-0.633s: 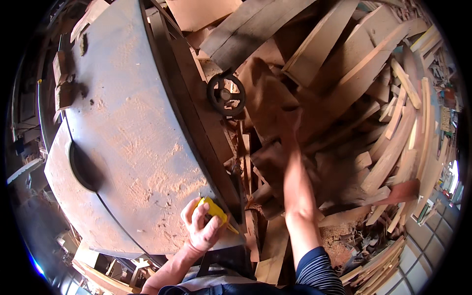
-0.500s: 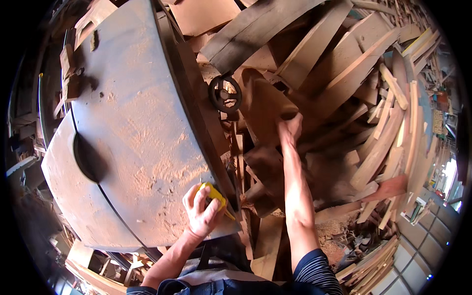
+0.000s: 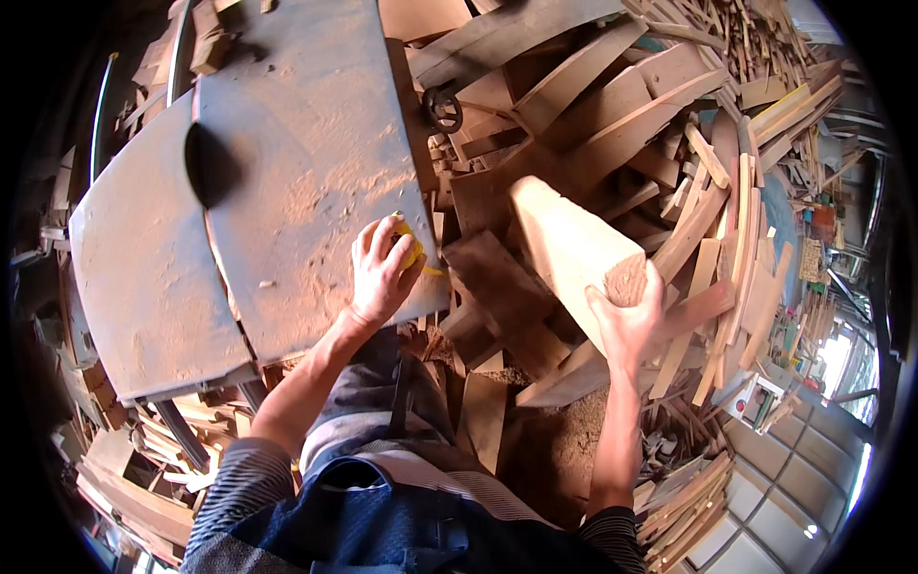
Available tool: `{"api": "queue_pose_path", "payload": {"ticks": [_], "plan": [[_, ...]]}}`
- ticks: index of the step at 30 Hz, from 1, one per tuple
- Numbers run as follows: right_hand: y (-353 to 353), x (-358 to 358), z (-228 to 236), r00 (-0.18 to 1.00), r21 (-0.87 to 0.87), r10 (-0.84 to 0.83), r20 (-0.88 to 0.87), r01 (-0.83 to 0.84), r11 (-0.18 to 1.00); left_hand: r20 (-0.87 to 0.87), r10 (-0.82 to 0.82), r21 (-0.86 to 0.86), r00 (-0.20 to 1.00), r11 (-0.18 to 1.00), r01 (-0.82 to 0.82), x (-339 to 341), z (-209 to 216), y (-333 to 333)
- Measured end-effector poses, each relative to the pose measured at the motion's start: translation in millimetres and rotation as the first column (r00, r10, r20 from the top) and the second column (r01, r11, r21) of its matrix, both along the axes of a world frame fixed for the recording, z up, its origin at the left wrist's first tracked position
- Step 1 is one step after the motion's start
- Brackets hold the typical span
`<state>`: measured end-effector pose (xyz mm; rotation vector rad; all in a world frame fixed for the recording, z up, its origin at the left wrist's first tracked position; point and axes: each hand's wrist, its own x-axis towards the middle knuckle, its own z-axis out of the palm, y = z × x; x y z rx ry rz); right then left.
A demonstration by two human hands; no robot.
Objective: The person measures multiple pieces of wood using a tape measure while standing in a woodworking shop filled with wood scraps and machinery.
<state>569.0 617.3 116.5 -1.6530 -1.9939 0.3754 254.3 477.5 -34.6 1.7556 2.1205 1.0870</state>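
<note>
My left hand (image 3: 380,273) is closed around a yellow tape measure (image 3: 412,251), above the right-hand edge of the sawdust-strewn metal machine table (image 3: 306,277). Much of the tape measure is hidden behind my fingers. On the right, my right hand (image 3: 632,320) grips the near end of a thick, pale wooden block (image 3: 572,251), thumb on one side and fingers on the other. The block is held up at a slant, its far end pointing toward the upper left, over the pile of offcuts. Rough end grain faces me beside my hand.
A dark handwheel (image 3: 443,110) stands beside the table's right edge. A dark curved slot (image 3: 196,165) opens in the tabletop. Boards and curved offcuts (image 3: 612,120) are heaped to the right, with sawdust (image 3: 569,445) on the floor below.
My right hand has raised the wooden block out of the shaded pile and moved nearer and rightward. My left hand still holds the tape measure at the table's edge. The view has shifted.
</note>
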Motion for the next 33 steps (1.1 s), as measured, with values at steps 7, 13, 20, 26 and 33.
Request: {"api": "queue_pose_path", "payload": {"ticks": [7,13,20,26,33], "plan": [[-101,-57,99,0.922,0.363,0.376,0.089,-0.381,0.850,0.317,0.124,0.046,0.940,0.988,-0.146,8,46,-180],[-173,-115,41,0.661,0.403,0.648,0.379,-0.748,0.528,0.861,0.429,-0.335,0.274,0.883,-0.330,24,114,-272],[-232,-111,-69,0.523,0.401,0.653,0.548,-0.849,0.344,0.843,0.533,-0.517,0.064,0.838,-0.173,32,136,-321],[-238,-81,-116,0.582,0.405,0.640,0.502,-0.812,0.420,0.888,0.418,-0.439,-0.191,0.895,-0.082,52,129,-322],[-275,-75,-77,0.819,0.222,0.571,0.060,-0.569,0.792,0.798,0.496,-0.488,-0.343,0.865,0.115,55,121,-280]]}}
